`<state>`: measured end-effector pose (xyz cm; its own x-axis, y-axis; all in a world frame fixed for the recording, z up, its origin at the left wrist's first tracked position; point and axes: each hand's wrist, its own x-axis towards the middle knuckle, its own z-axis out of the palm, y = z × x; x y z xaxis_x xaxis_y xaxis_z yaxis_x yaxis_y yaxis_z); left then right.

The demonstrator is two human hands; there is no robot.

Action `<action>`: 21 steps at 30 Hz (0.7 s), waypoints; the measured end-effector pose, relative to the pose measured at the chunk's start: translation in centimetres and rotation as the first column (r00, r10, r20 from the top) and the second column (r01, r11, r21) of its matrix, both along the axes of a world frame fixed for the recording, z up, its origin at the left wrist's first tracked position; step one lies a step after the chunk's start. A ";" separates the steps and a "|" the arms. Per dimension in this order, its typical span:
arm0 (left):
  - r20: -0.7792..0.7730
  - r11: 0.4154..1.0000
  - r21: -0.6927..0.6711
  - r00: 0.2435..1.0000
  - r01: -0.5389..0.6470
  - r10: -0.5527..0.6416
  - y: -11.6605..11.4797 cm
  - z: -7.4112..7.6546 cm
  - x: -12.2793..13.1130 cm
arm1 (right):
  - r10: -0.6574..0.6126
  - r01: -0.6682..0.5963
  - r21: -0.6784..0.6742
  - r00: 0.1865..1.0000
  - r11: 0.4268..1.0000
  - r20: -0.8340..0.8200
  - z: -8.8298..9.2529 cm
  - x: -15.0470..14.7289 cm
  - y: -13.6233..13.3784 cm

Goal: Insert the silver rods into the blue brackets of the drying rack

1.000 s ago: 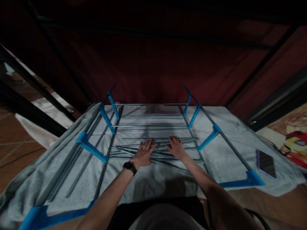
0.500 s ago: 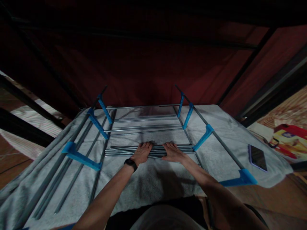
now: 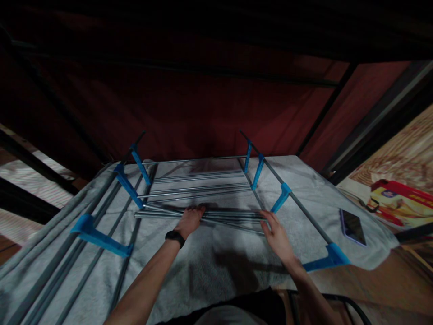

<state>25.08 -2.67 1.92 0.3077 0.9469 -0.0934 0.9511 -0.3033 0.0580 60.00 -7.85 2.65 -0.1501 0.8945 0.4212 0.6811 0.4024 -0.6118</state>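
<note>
A bundle of several thin grey metal rods (image 3: 223, 214) lies crosswise on a grey towel (image 3: 216, 262), between two long rails with blue plastic brackets (image 3: 98, 234). My left hand (image 3: 190, 220), a black watch on its wrist, rests on the rods near their middle with the fingers curled over them. My right hand (image 3: 277, 234) lies at the rods' right end, fingers stretched out and touching the tips. More rods (image 3: 199, 183) lie in parallel farther back on the towel.
A phone (image 3: 353, 226) lies screen-up on the towel's right part. The right rail (image 3: 297, 203) carries several blue brackets. A dark red cloth wall (image 3: 203, 104) rises behind. Red and yellow packaging (image 3: 395, 203) sits on the floor at the right.
The loose rods have been gathered into a tighter bundle. My right hand has slid from the middle to the bundle's right end. The view has shifted right.
</note>
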 end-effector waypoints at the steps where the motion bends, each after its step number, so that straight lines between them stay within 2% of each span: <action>1: -0.003 0.999 0.043 1.000 0.000 0.000 0.0 0.5 -0.2 | -0.045 0.045 -0.009 0.998 0.999 -0.050 0.3 1.1 -0.8; 4: -0.003 0.984 0.176 1.000 0.010 -0.009 0.0 2.7 -0.6 | -0.139 0.136 -0.034 0.983 0.990 -0.124 0.7 3.3 -2.7; 7: -0.004 0.963 0.271 1.000 -0.011 0.013 -0.1 5.5 0.3 | -0.157 0.154 -0.030 0.977 0.988 -0.142 0.6 4.2 -3.6; 12: 0.012 0.931 0.363 0.999 0.041 -0.048 -0.6 10.3 3.7 | -0.177 0.180 0.002 0.970 0.984 -0.167 -0.3 3.8 -3.6; 15: 0.010 0.902 0.424 0.996 0.078 -0.091 -1.4 14.1 4.6 | -0.174 0.180 0.022 0.969 0.983 -0.178 -0.6 3.1 -3.8; 18: -0.064 0.856 0.510 0.996 0.082 -0.058 -3.0 18.9 3.2 | -0.178 0.184 0.017 0.967 0.983 -0.182 -1.2 2.4 -4.3; 21: -0.109 0.814 0.578 0.994 0.050 0.016 -4.7 22.9 -0.3 | -0.153 0.154 -0.012 0.968 0.988 -0.200 -2.7 1.5 -4.3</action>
